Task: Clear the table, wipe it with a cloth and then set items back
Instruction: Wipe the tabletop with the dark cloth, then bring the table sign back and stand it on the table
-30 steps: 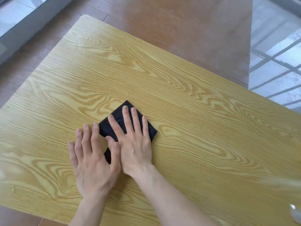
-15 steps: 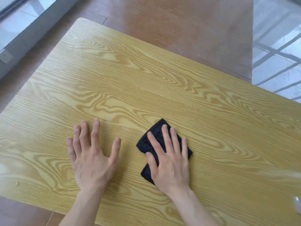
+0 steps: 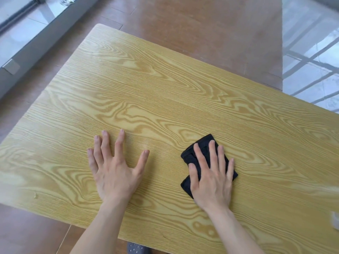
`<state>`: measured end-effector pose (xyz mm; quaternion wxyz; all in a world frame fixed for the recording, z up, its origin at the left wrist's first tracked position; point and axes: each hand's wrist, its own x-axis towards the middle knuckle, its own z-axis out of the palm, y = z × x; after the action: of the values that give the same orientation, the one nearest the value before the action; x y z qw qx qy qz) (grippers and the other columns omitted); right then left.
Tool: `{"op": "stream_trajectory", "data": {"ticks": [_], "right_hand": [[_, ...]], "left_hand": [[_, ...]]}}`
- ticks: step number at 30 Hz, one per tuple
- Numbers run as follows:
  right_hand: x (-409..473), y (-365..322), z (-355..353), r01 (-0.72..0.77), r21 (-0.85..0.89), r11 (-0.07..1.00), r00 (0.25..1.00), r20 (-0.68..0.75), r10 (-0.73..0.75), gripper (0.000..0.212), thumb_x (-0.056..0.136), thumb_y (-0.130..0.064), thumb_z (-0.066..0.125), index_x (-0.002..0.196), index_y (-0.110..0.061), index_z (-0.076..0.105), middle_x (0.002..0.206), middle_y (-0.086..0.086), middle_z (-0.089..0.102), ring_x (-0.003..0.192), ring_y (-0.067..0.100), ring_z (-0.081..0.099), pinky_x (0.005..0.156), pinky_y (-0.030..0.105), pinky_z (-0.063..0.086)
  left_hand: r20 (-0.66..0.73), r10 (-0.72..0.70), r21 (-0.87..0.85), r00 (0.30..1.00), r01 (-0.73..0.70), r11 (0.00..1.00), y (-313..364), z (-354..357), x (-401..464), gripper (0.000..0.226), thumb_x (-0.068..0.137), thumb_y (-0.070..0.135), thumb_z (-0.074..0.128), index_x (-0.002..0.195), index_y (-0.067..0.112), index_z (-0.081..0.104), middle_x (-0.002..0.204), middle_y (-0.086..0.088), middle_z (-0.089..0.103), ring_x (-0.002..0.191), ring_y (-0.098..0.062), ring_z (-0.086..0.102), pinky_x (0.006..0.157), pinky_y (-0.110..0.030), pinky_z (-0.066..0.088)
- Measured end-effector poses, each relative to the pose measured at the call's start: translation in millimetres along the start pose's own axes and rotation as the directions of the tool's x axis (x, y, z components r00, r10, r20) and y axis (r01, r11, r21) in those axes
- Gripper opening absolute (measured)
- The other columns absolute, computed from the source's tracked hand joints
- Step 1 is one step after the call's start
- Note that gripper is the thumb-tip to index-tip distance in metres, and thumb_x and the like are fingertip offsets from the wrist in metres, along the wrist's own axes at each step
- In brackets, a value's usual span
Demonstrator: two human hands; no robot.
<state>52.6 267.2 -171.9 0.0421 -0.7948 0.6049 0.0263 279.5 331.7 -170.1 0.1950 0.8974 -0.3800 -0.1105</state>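
Note:
A light wooden table (image 3: pixel 165 92) with strong grain fills the view. A folded black cloth (image 3: pixel 203 143) lies on it right of centre, near the front edge. My right hand (image 3: pixel 212 176) lies flat on the cloth with fingers spread, pressing it to the wood and covering most of it. My left hand (image 3: pixel 113 167) rests flat on the bare tabletop to the left of the cloth, fingers apart, holding nothing. About a hand's width of wood separates the two hands.
Reddish-brown floor (image 3: pixel 201 30) surrounds the table. A grey window frame (image 3: pixel 36 44) runs along the far left. Glossy pale floor (image 3: pixel 311 52) with reflections lies at the far right. A small pale object (image 3: pixel 334 219) sits blurred at the right edge. A grey slipper (image 3: pixel 137 249) shows below the table's front edge.
My right hand has slid the black cloth to the right across the table, away from my left hand. The left hand stays flat in about the same spot.

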Motion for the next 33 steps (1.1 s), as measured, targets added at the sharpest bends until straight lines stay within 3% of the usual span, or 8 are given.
{"op": "stream_trajectory", "data": {"ticks": [4,9,14,21,33], "right_hand": [[-0.4,0.9,-2.5,0.017,0.022,1.000,1.000,0.025,-0.018,0.059,0.104,-0.059,0.016,0.160,-0.043,0.009,0.172,0.001,-0.003,0.158,0.025,-0.010,0.125,0.061,0.006],[-1.1,1.9,-11.0,0.049,0.054,0.997,0.994,0.092,-0.054,0.063,0.102,-0.062,0.008,0.160,-0.041,-0.001,0.171,0.002,-0.013,0.157,0.028,-0.017,0.125,0.061,0.001],[-21.1,9.3,-29.5,0.074,0.108,0.991,0.991,0.103,-0.085,0.064,0.102,-0.064,0.014,0.160,-0.042,0.002,0.171,0.000,-0.011,0.158,0.026,-0.011,0.127,0.056,0.000],[-86.3,38.6,-79.6,-0.076,0.222,0.972,0.984,0.174,0.037,0.070,0.098,-0.070,0.019,0.160,-0.043,-0.002,0.169,-0.004,-0.017,0.158,0.020,-0.011,0.129,0.045,0.007],[-173.3,147.5,-147.2,-0.354,0.351,0.867,0.933,0.203,0.299,0.078,0.094,-0.074,0.032,0.159,-0.047,-0.001,0.170,-0.010,-0.011,0.158,0.016,0.000,0.127,0.042,0.018]], "left_hand": [[0.022,0.025,-0.070,0.999,-0.023,0.997,-1.6,-4.2,-2.1,0.085,0.082,0.083,0.039,0.154,0.040,0.024,0.169,0.001,0.011,0.157,-0.017,-0.007,0.126,-0.048,-0.003],[0.040,0.161,-0.065,0.986,-0.159,0.985,2.0,-16.7,-17.3,0.082,0.085,0.076,0.040,0.155,0.036,0.026,0.168,0.002,0.016,0.157,-0.017,0.000,0.126,-0.045,-0.004],[0.112,0.271,-0.040,0.956,-0.268,0.962,10.1,-30.5,-45.0,0.082,0.088,0.076,0.035,0.157,0.035,0.021,0.169,0.003,0.015,0.157,-0.016,-0.001,0.127,-0.044,0.000],[0.196,0.412,-0.082,0.890,-0.403,0.911,48.1,-66.0,-89.3,0.085,0.087,0.081,0.028,0.158,0.036,0.018,0.168,0.006,0.014,0.157,-0.015,-0.002,0.126,-0.042,-0.003],[0.290,0.643,-0.232,0.709,-0.600,0.766,177.1,-83.5,-173.5,0.086,0.086,0.082,0.025,0.158,0.037,0.014,0.168,0.015,0.010,0.156,-0.008,-0.003,0.127,-0.036,-0.003]]}}
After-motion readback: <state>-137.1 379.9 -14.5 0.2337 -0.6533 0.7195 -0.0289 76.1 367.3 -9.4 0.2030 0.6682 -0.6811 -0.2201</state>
